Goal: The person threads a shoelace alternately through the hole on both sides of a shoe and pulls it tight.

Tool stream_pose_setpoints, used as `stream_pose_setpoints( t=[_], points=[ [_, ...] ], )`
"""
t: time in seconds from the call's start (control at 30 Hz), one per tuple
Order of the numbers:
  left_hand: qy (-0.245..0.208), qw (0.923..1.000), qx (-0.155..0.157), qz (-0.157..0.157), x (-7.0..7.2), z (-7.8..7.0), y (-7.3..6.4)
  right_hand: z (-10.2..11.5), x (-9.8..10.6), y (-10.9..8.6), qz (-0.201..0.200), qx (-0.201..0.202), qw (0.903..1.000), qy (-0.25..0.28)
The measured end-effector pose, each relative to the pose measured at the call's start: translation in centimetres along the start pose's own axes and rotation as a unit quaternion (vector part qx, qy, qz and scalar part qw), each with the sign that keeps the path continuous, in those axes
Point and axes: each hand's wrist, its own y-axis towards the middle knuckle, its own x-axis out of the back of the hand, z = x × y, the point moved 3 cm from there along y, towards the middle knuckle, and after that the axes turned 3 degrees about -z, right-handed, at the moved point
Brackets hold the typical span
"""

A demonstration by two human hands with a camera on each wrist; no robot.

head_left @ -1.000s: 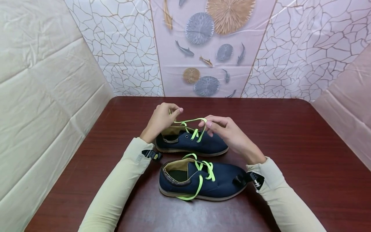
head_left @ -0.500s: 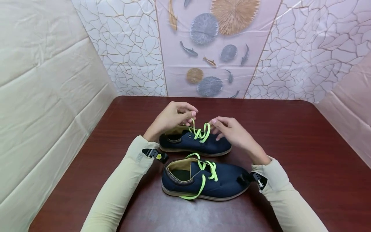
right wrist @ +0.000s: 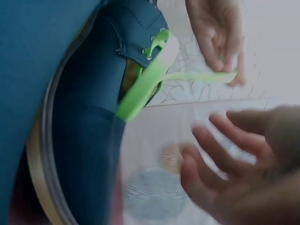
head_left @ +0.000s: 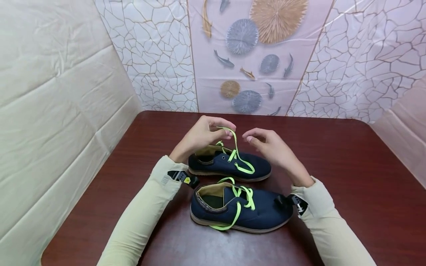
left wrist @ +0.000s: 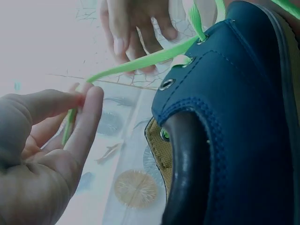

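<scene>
Two navy shoes with tan soles lie on their soles, toes to the right. Over the far shoe (head_left: 214,166), my left hand (head_left: 206,133) pinches a neon-green shoelace (head_left: 236,140) between thumb and fingertips. From there the lace drops to the eyelets, and a slack loop hangs over the shoe's near side. The left wrist view shows the lace (left wrist: 140,62) stretching from the fingertips to an eyelet. My right hand (head_left: 274,147) hovers above the toe with bent, spread fingers and nothing in them; the right wrist view shows its fingers (right wrist: 206,140) apart from the lace.
The near shoe (head_left: 266,212) sits closer to me, its green lace (head_left: 237,214) trailing down the side to the table. Both shoes stand on a dark red-brown table (head_left: 349,166). A patterned sheet (head_left: 159,55) hangs behind the table, and pale cloth walls (head_left: 66,111) flank it.
My right hand has let go of the lace and lifted slightly. My left hand has moved right with its pinched part. The lace's loop has dropped onto the far shoe's side.
</scene>
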Motion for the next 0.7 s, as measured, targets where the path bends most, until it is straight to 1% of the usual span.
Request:
stream_pose_setpoints(
  t=[0.03,0.07,0.13,0.2,0.23,0.27,0.33,0.4,0.47,0.53,0.6,0.7],
  points=[
    [-0.004,1.0,-0.006,0.0,-0.1,0.0,0.0,-0.3,-0.3,0.3,0.025,0.01,0.999,0.037],
    [-0.01,0.9999,-0.014,0.001,-0.2,0.0,0.0,-0.5,-0.6,0.5,0.052,0.017,0.9956,0.076],
    [-0.018,0.9994,-0.03,0.0,-0.3,-0.1,0.1,-0.8,-1.2,0.8,0.104,0.023,0.9829,0.15],
    [-0.019,0.9991,-0.038,-0.004,-0.3,0.1,0.1,-0.9,-1.6,1.0,0.127,0.026,0.9745,0.183],
    [-0.023,0.9989,-0.041,-0.005,-0.5,0.1,0.2,-0.9,-1.7,1.0,0.129,0.027,0.9733,0.188],
    [-0.022,0.9988,-0.044,-0.007,-0.6,0.2,0.2,-0.9,-1.7,1.0,0.127,0.029,0.9735,0.188],
    [-0.012,0.9986,-0.051,-0.01,-0.9,0.3,0.3,-0.9,-1.8,0.9,0.119,0.033,0.9767,0.176],
    [0.002,0.9979,-0.064,-0.009,-1.1,0.3,0.3,-0.9,-1.9,0.9,0.106,0.04,0.98,0.163],
    [0.02,0.997,-0.075,-0.007,-1.3,0.4,0.2,-0.8,-2.1,0.9,0.094,0.05,0.9811,0.162],
    [0.042,0.9956,-0.083,-0.004,-1.4,0.5,0.2,-0.8,-2.2,0.9,0.073,0.059,0.9819,0.164],
    [0.064,0.9939,-0.09,-0.002,-1.5,0.5,0.2,-0.8,-2.1,0.8,0.047,0.06,0.9814,0.176],
    [0.1,0.9898,-0.102,0.002,-1.7,0.4,0.4,-0.8,-1.7,0.8,0.01,0.051,0.9795,0.195]
  ],
)
